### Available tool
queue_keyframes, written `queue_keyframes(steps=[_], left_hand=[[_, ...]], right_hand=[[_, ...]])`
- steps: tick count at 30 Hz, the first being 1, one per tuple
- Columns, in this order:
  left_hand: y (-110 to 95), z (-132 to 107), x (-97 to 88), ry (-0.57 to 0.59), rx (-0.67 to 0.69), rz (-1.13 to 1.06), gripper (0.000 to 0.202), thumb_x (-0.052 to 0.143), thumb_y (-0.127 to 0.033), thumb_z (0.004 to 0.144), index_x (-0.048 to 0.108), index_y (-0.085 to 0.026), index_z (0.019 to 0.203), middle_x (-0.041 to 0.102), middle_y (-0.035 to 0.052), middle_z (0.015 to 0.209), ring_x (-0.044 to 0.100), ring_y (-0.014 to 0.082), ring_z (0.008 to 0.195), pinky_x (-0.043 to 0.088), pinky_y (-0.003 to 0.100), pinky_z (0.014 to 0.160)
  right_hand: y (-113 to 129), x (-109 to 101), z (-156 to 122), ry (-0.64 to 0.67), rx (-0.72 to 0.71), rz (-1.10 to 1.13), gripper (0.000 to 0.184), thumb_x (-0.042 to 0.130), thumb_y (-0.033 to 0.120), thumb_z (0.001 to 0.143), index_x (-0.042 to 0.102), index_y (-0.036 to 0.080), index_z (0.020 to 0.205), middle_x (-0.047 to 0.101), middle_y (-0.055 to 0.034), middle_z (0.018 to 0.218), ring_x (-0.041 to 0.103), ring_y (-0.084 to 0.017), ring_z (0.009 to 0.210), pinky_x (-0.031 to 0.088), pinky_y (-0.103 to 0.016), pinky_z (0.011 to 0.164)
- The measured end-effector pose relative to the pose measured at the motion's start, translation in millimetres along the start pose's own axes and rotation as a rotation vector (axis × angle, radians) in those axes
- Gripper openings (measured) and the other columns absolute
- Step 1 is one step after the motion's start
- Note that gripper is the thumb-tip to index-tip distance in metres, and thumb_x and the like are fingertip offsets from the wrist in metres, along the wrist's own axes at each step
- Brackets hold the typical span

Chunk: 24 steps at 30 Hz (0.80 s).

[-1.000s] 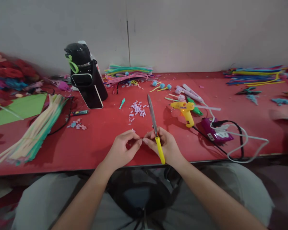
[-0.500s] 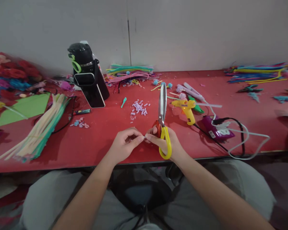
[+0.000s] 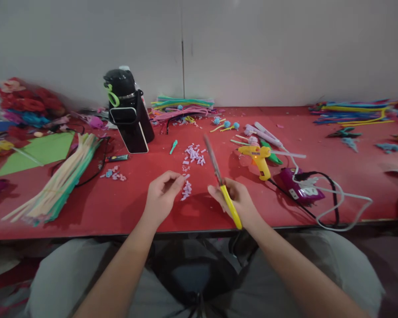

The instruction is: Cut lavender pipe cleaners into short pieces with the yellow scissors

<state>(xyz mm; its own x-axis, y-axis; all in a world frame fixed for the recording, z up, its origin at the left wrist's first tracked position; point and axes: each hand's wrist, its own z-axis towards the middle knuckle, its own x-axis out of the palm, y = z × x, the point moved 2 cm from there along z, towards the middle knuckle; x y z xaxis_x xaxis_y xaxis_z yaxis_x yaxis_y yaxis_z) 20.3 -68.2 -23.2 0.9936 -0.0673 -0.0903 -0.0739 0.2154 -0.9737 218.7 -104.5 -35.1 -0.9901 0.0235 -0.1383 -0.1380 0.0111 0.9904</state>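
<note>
My right hand (image 3: 239,201) grips yellow-handled scissors (image 3: 220,181), blades pointing up and away over the red table (image 3: 119,207). My left hand (image 3: 162,194) hovers just left of it, fingers curled in a pinch beside small lilac pieces (image 3: 186,190) that lie or fall at its fingertips. More lilac cut bits (image 3: 194,154) are scattered farther back on the table.
A yellow glue gun (image 3: 257,155) and a purple power strip (image 3: 300,187) with cables lie to the right. A black holder with a bottle (image 3: 128,112) stands back left. Pipe-cleaner bundles (image 3: 58,181) lie left, back and far right; green paper (image 3: 36,150) left.
My hands have drawn apart. The scissors tilted from upright to leaning left. Small lilac pieces now lie by my left fingertips. The view shifted slightly.
</note>
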Motion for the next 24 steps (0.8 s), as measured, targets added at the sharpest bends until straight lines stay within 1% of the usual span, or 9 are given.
queue_keyframes(steps=[2, 4, 6, 8, 13, 19, 22, 24], left_hand=[[3, 2, -6.2, -0.092, 0.024, -0.043, 0.021, 0.067, -0.038, 0.088, 0.066, -0.018, 0.081, 0.056, -0.0009, 0.07, 0.05, 0.0108, 0.066, 0.042, 0.024, 0.066], [5, 4, -11.2, -0.143, 0.038, -0.07, 0.023, 0.066, -0.04, 0.089, 0.066, -0.018, 0.084, 0.054, -0.0011, 0.069, 0.049, 0.0109, 0.064, 0.043, 0.024, 0.064], [7, 5, -14.9, -0.173, 0.043, -0.097, 0.024, 0.066, -0.042, 0.088, 0.066, -0.019, 0.084, 0.055, -0.0005, 0.07, 0.049, 0.0111, 0.064, 0.043, 0.025, 0.063], [8, 5, -17.3, -0.188, 0.042, -0.12, 0.025, 0.066, -0.044, 0.088, 0.066, -0.019, 0.084, 0.054, -0.0003, 0.069, 0.049, 0.0111, 0.063, 0.044, 0.025, 0.062], [9, 4, -18.2, -0.187, 0.029, -0.155, 0.027, 0.067, -0.045, 0.087, 0.066, -0.019, 0.082, 0.054, -0.0002, 0.068, 0.049, 0.0108, 0.061, 0.044, 0.025, 0.06], [7, 3, -14.9, -0.151, 0.008, -0.158, 0.024, 0.068, -0.042, 0.087, 0.066, -0.018, 0.083, 0.054, -0.0002, 0.068, 0.05, 0.0112, 0.063, 0.044, 0.025, 0.062], [7, 3, -14.3, -0.138, -0.001, -0.149, 0.024, 0.067, -0.042, 0.087, 0.066, -0.018, 0.083, 0.053, -0.0003, 0.067, 0.049, 0.0114, 0.063, 0.044, 0.025, 0.062], [7, 3, -14.6, -0.134, -0.003, -0.139, 0.024, 0.066, -0.042, 0.088, 0.067, -0.018, 0.084, 0.053, -0.0003, 0.067, 0.049, 0.0116, 0.063, 0.043, 0.025, 0.062]], right_hand=[[6, -3, -3, 0.056, -0.005, -0.093, 0.044, 0.082, 0.047, 0.067, 0.048, 0.019, 0.065, 0.039, 0.0074, 0.058, 0.035, -0.007, 0.054, 0.027, -0.022, 0.049], [9, -4, -6, 0.064, -0.009, -0.192, 0.045, 0.083, 0.044, 0.065, 0.046, 0.019, 0.062, 0.037, 0.0074, 0.057, 0.031, -0.007, 0.055, 0.023, -0.022, 0.048], [8, -2, -8, 0.078, 0.007, -0.43, 0.047, 0.081, 0.047, 0.066, 0.042, 0.021, 0.063, 0.038, 0.0072, 0.057, 0.031, -0.008, 0.055, 0.023, -0.023, 0.049], [6, 1, -10, 0.088, 0.017, -0.533, 0.045, 0.078, 0.047, 0.068, 0.042, 0.022, 0.064, 0.041, 0.0063, 0.059, 0.035, -0.009, 0.056, 0.024, -0.023, 0.05], [4, 5, -10, 0.113, 0.027, -0.582, 0.043, 0.075, 0.05, 0.07, 0.041, 0.023, 0.066, 0.044, 0.0054, 0.061, 0.039, -0.01, 0.056, 0.026, -0.023, 0.052], [7, 6, -10, 0.119, 0.017, -0.617, 0.046, 0.071, 0.056, 0.072, 0.039, 0.023, 0.066, 0.046, 0.0047, 0.06, 0.038, -0.011, 0.056, 0.026, -0.023, 0.051], [7, 7, -10, 0.134, -0.011, -0.704, 0.047, 0.064, 0.061, 0.078, 0.039, 0.023, 0.066, 0.05, 0.0041, 0.06, 0.038, -0.01, 0.055, 0.028, -0.023, 0.05], [8, 8, -10, 0.146, -0.027, -0.776, 0.047, 0.058, 0.064, 0.082, 0.039, 0.023, 0.067, 0.052, 0.0031, 0.061, 0.041, -0.01, 0.055, 0.03, -0.022, 0.051]])
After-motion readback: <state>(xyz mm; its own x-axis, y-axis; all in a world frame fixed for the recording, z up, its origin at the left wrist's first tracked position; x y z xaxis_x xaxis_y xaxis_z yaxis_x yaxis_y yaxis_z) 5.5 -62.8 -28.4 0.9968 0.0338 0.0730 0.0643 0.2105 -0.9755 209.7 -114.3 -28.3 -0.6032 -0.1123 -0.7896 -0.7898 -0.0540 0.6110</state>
